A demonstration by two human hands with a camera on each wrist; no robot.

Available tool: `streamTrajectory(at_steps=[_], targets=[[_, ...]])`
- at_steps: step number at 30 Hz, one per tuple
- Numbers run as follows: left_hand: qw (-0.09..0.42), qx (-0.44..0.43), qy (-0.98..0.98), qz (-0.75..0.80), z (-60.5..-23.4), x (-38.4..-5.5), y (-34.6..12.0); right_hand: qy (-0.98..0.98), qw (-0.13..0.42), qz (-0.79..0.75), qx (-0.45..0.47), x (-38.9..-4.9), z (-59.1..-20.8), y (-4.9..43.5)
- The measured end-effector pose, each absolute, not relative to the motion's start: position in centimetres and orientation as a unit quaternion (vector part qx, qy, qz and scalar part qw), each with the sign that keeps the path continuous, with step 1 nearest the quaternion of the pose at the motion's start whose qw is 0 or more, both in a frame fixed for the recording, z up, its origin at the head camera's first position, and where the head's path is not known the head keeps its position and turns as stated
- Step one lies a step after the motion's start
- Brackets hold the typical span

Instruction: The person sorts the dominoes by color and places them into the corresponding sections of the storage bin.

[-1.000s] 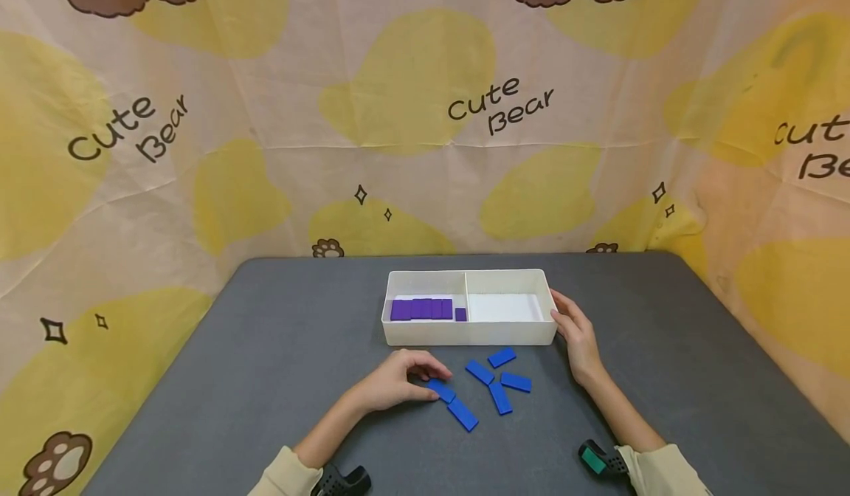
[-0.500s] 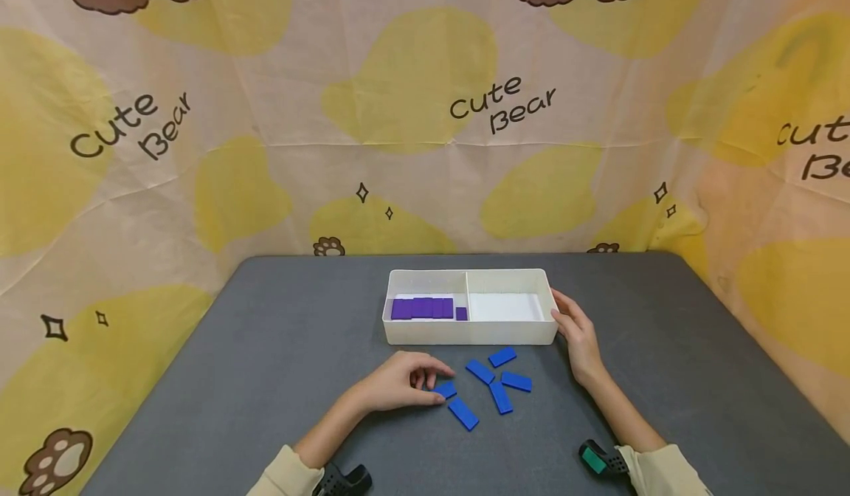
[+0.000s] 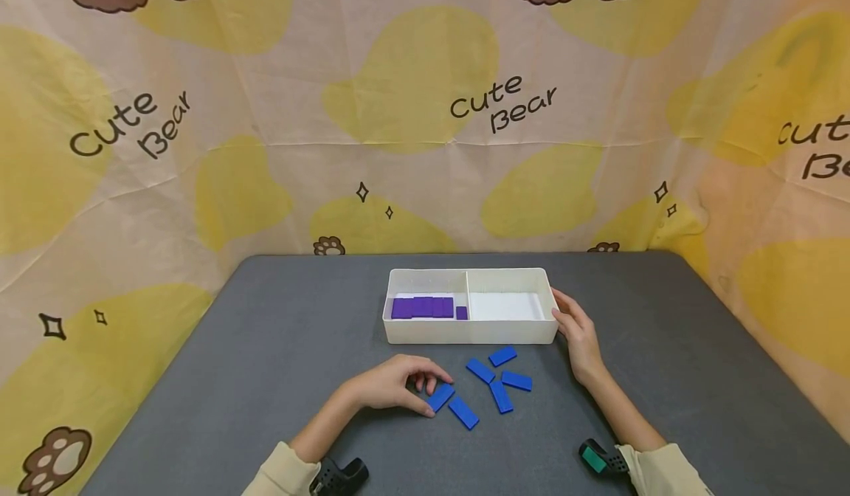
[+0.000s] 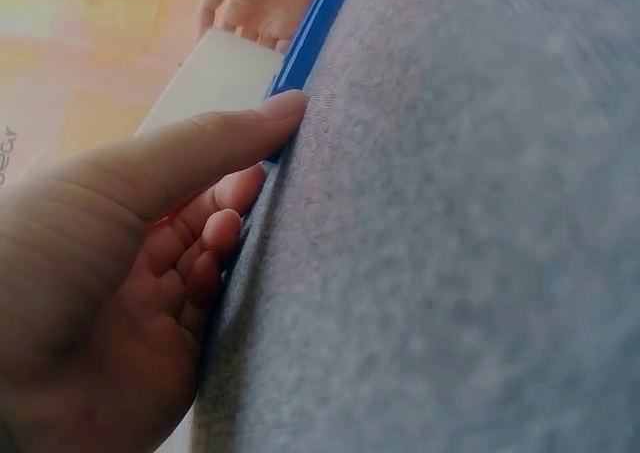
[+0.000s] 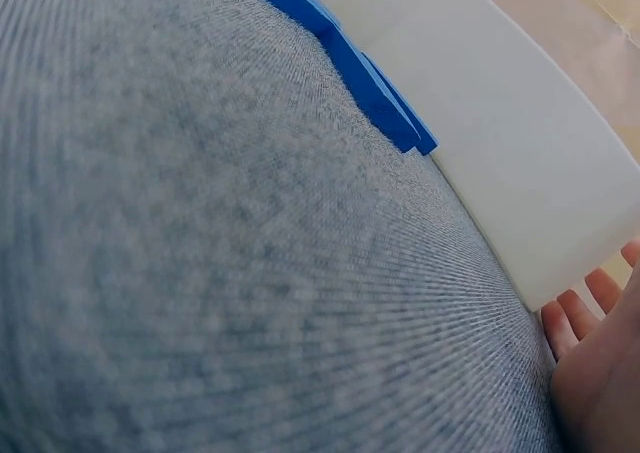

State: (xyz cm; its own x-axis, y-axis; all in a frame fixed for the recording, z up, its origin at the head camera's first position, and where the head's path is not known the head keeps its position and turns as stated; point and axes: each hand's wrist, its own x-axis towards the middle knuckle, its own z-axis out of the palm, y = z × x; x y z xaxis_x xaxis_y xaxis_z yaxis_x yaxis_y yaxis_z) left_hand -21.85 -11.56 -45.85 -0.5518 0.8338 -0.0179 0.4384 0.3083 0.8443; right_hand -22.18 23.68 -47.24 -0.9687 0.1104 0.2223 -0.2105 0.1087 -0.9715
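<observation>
My left hand point(image 3: 398, 384) is low over the table, thumb and index finger at the two ends of a blue tile point(image 3: 441, 397), pinching it; the other fingers curl beneath the palm. In the left wrist view the thumb point(image 4: 200, 153) lies along a blue edge. A second blue tile point(image 3: 463, 413) is just right of it. My right hand point(image 3: 579, 337) rests against the right end of a white two-compartment box point(image 3: 465, 333), fingertips at its rim. In the right wrist view its fingers point(image 5: 575, 313) lie against the end wall, lightly bent.
Several more blue tiles point(image 3: 501, 398) are scattered in front of the box. Purple tiles point(image 3: 425, 308) line its left compartment, with a small purple piece point(image 3: 461, 313) by the divider. The grey table point(image 3: 285, 333) ends at a printed cloth backdrop point(image 3: 412, 112).
The blue tile at my left hand has turned, now slanting up to the right, apart from the lower tile it touched. My left thumb has shifted slightly down. The right hand stays put.
</observation>
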Motion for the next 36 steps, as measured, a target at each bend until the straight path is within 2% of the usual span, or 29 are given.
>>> streamTrajectory(at_steps=[14, 28, 36], targets=[[0.199, 0.377, 0.788, 0.444, -46.1, -21.7, -11.1, -0.733, 0.119, 0.669, 0.032, -22.2, -47.1, 23.6], [0.182, 0.352, 0.793, 0.463, -45.1, -21.6, -10.8, -0.728, 0.11, 0.676, 0.019, -22.1, -46.9, 23.6], [0.182, 0.341, 0.782, 0.489, -44.8, -21.5, -10.7, -0.709, 0.128, 0.693, 0.026, -22.1, -47.0, 23.7]])
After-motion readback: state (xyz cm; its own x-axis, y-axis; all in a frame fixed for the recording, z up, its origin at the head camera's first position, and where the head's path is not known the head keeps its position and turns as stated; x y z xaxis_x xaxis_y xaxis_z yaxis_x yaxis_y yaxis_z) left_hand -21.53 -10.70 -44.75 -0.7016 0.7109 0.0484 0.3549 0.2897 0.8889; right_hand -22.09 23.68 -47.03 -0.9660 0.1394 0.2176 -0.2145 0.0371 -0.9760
